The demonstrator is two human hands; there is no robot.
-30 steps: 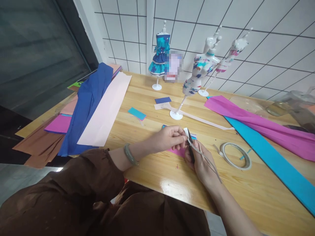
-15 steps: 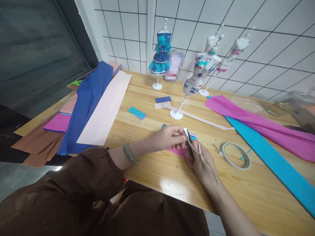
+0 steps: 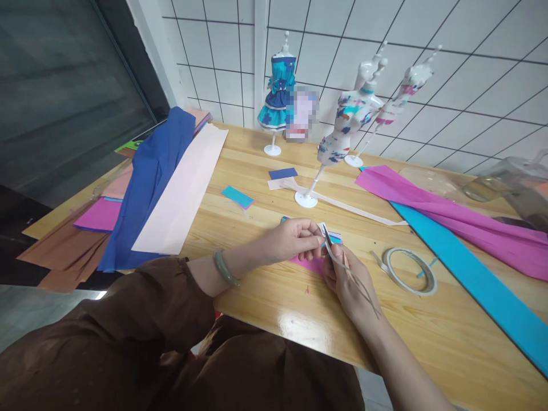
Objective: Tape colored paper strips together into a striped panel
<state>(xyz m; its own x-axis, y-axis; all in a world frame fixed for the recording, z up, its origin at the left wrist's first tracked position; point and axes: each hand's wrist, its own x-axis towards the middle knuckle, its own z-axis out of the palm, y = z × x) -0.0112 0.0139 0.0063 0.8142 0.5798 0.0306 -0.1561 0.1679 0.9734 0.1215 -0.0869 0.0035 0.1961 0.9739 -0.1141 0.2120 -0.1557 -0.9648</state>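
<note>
I see a white strip [image 3: 359, 288], a honey-yellow wood-grain table [image 3: 274, 297], navy cloth [image 3: 149, 182], pale pink paper [image 3: 184, 188], magenta paper [image 3: 449, 220], a cyan band [image 3: 479, 285], a jade-green bangle [image 3: 223, 268], and a white mannequin [image 3: 342, 128] splotched turquoise, pink and navy.

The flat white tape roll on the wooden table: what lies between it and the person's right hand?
In the head view, bare wooden table and the roll's loose tail lie between the right hand and the flat white tape roll.

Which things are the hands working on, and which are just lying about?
In hand: small paper piece between left hand and right hand; thin white strip.
Lying about: tape roll, dressed doll stand, dark blue sheet, magenta sheet, turquoise sheet.
</note>
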